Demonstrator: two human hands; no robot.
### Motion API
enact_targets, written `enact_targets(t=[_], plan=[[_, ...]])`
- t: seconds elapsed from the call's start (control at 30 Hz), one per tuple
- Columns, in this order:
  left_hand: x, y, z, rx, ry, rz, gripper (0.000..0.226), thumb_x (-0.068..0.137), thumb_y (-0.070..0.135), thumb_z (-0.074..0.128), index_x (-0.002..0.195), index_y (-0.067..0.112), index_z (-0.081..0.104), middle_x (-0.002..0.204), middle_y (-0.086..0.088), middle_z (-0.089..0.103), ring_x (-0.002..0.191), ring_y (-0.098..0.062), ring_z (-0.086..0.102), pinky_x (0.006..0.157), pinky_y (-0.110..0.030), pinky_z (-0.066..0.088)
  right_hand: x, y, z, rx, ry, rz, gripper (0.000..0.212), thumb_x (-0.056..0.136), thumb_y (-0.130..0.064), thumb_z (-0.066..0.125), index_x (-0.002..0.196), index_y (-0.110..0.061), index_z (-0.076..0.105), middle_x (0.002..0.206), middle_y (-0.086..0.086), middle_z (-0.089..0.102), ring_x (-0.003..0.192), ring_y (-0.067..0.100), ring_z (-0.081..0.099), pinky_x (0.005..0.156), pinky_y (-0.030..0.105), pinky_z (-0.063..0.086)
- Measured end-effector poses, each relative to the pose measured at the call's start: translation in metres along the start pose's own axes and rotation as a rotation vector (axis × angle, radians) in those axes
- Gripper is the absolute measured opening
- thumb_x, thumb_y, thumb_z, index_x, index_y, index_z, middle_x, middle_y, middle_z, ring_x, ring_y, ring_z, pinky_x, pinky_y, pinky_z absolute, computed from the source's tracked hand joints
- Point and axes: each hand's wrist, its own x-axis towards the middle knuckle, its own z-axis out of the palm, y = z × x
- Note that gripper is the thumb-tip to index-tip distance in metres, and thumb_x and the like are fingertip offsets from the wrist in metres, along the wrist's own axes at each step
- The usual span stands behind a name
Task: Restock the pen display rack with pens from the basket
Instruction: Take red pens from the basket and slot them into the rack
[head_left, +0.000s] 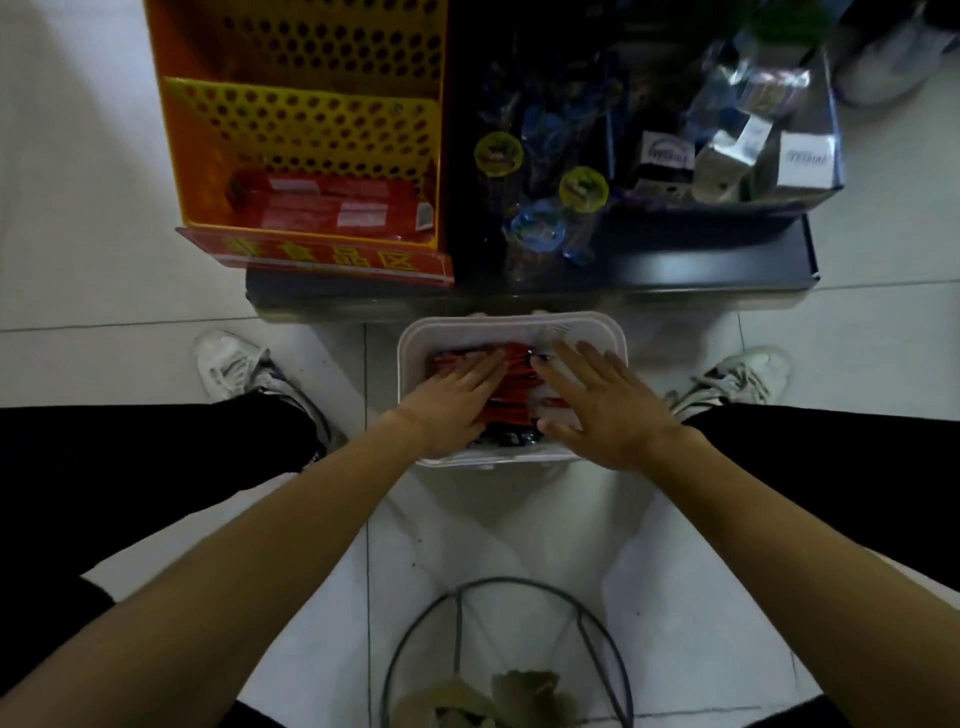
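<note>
Red-wrapped pens (511, 374), slim packets lying side by side in a flat layer inside a white rectangular plastic basket (587, 322); the basket stands on the pale tiled floor (104, 260), just in front of the rack's base, probably so that each transfer is short. Left hand (452, 402): fingers straight and close together, laid flat on the left part of the pen layer, gripping nothing. Right hand (602, 405): fingers straight and slightly spread, resting on the right part of the layer and over the basket's inner edge, likewise gripping nothing. The two hands lie apart with pens showing between them, a posture that looks suited to gathering a batch from both sides; no pen is lifted yet. Orange and yellow perforated display rack (311, 119), up and to the left of the basket: its lowest bin holds a few red pen packets (322, 202) and has room for more, behind a red label strip (322, 257). Beside it, a dark shelf (701, 260) carries clear-wrapped goods (540, 228) and a transparent box of small cartons (810, 150). White sneakers (234, 364) flank the basket, the person crouching low.
</note>
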Motion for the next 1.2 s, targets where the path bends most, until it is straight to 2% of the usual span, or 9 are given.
enact_targets(t=[0.2,0.37,0.47,0.57,0.63,0.77,0.97,1.1,1.2], plan=[[0.031,-0.001,0.032,-0.078,0.041,-0.157,0.085,0.097,0.035,0.046,0.151,0.011,-0.014,0.161,-0.009,-0.015,0.148,-0.027,-0.011,0.117,-0.039,-0.013,0.016,0.004,0.025,0.005,-0.024,-0.002,0.074,0.097,-0.062,0.028,0.153,-0.035,-0.013,0.162,0.0,-0.019,0.15,0.022,-0.017,0.118,0.04,-0.011],[0.05,-0.002,0.04,-0.128,0.16,-0.265,0.095,0.086,0.047,0.062,0.153,0.017,0.003,0.156,-0.011,0.014,0.144,-0.032,0.015,0.12,-0.048,0.006,0.024,0.008,0.04,-0.023,-0.016,-0.002,0.084,0.078,-0.07,-0.002,0.153,-0.035,-0.009,0.163,0.001,-0.018,0.15,0.023,-0.017,0.12,0.044,-0.009],[0.06,-0.011,0.038,-0.158,0.106,-0.294,0.097,0.079,0.051,0.069,0.151,0.02,0.012,0.153,-0.01,0.019,0.141,-0.031,0.021,0.118,-0.048,0.014,0.021,0.014,0.038,-0.014,0.009,0.005,0.083,0.077,-0.069,-0.004,0.153,-0.037,-0.011,0.163,0.0,-0.017,0.15,0.023,-0.016,0.122,0.045,-0.006],[0.061,-0.016,0.039,-0.122,0.112,-0.268,0.086,0.08,0.046,0.07,0.147,0.022,0.022,0.152,-0.009,0.02,0.14,-0.031,0.022,0.118,-0.048,0.018,0.017,0.019,0.029,-0.019,0.043,-0.013,0.077,0.078,-0.068,-0.006,0.147,-0.037,-0.021,0.16,-0.001,-0.023,0.149,0.021,-0.02,0.121,0.041,-0.011],[0.06,-0.018,0.04,-0.109,0.102,-0.254,0.075,0.083,0.044,0.067,0.144,0.023,0.029,0.151,-0.009,0.021,0.139,-0.031,0.022,0.118,-0.048,0.019,0.015,0.019,0.024,-0.014,0.066,-0.039,0.072,0.081,-0.068,-0.004,0.144,-0.038,-0.023,0.157,-0.002,-0.027,0.148,0.02,-0.022,0.12,0.04,-0.013],[0.06,-0.017,0.034,-0.046,0.086,-0.229,0.06,0.087,0.04,0.063,0.139,0.022,0.038,0.148,-0.006,0.029,0.137,-0.029,0.027,0.115,-0.047,0.022,0.014,0.019,0.021,0.001,0.153,-0.077,0.069,0.09,-0.065,0.01,0.15,-0.037,-0.011,0.16,-0.002,-0.017,0.15,0.022,-0.014,0.121,0.043,-0.006],[0.056,-0.014,0.034,-0.114,0.102,-0.201,0.051,0.092,0.024,0.059,0.14,0.019,0.041,0.146,-0.005,0.042,0.135,-0.026,0.036,0.116,-0.041,0.024,0.012,0.01,0.018,0.079,0.11,-0.068,0.07,0.084,-0.067,0.002,0.146,-0.041,-0.018,0.16,-0.006,-0.017,0.149,0.015,-0.011,0.119,0.034,-0.011],[0.042,-0.012,0.034,-0.209,0.15,-0.155,0.038,0.095,0.015,0.051,0.134,0.014,0.048,0.14,-0.009,0.049,0.129,-0.028,0.044,0.113,-0.039,0.03,0.014,0.005,0.016,0.249,0.076,-0.024,0.068,0.099,-0.056,0.03,0.155,-0.032,-0.001,0.164,-0.003,0.007,0.151,0.018,0.01,0.119,0.03,0.005],[0.035,-0.011,0.031,-0.291,0.146,-0.12,0.039,0.097,0.013,0.045,0.136,0.017,0.041,0.135,-0.009,0.051,0.121,-0.027,0.05,0.108,-0.038,0.037,0.011,0.002,0.009,0.349,0.111,0.012,0.066,0.1,-0.049,0.036,0.156,-0.029,0.008,0.163,-0.002,0.014,0.149,0.018,0.018,0.119,0.032,0.016]])
